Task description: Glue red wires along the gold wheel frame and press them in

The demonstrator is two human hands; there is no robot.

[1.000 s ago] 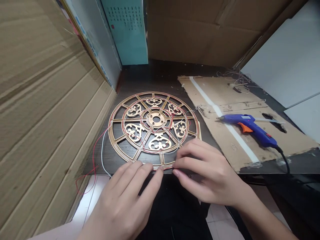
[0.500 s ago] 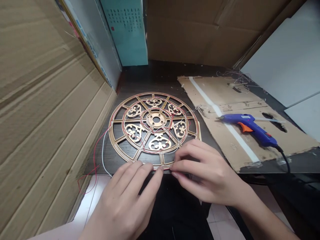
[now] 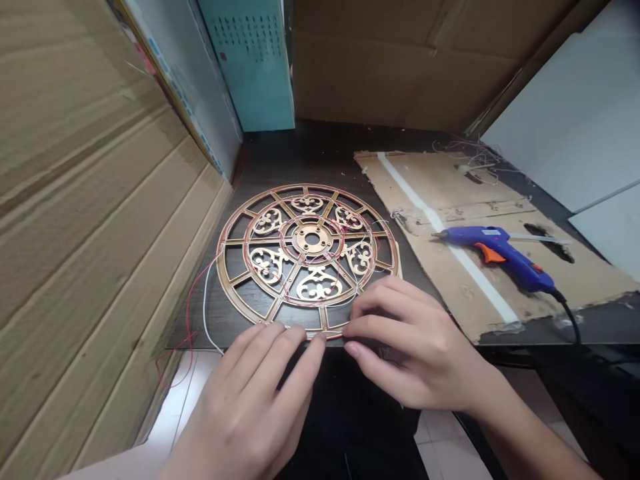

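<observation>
- At the far left I have a tall cardboard wall (image 3: 100, 247) slanting along the counter (image 3: 310, 150), with pale floor (image 3: 177, 400) showing below it.
- Next, a red wire (image 3: 189, 300) and a white wire (image 3: 205, 300) trail from the left rim of the gold openwork wheel (image 3: 314, 251) and run past the counter's near edge.
- My left hand (image 3: 250, 393) is palm down, fingers resting on the wheel's near rim; its thumb is hidden, so I cannot tell whether it grips the rim or only presses on it.
- Behind, a teal panel (image 3: 250, 73) with dark writing stands upright at the back of the counter.
- The wheel lies flat on the counter, near edge close to the counter's front, between the cardboard wall and the cardboard sheet (image 3: 460, 187). Red and white wires run along its rings, and scrolled ornaments fill the inner band.
- My right hand (image 3: 415, 340) is bent, its thumb and finger tips close together at the near rim, just beside my left fingers. I cannot tell whether a wire is pinched there.
- Right of the wheel, the sheet carries a white strip (image 3: 467, 267), and a blue glue gun (image 3: 510, 257) with an orange trigger (image 3: 493, 255) lies on it, nozzle toward the wheel.
</observation>
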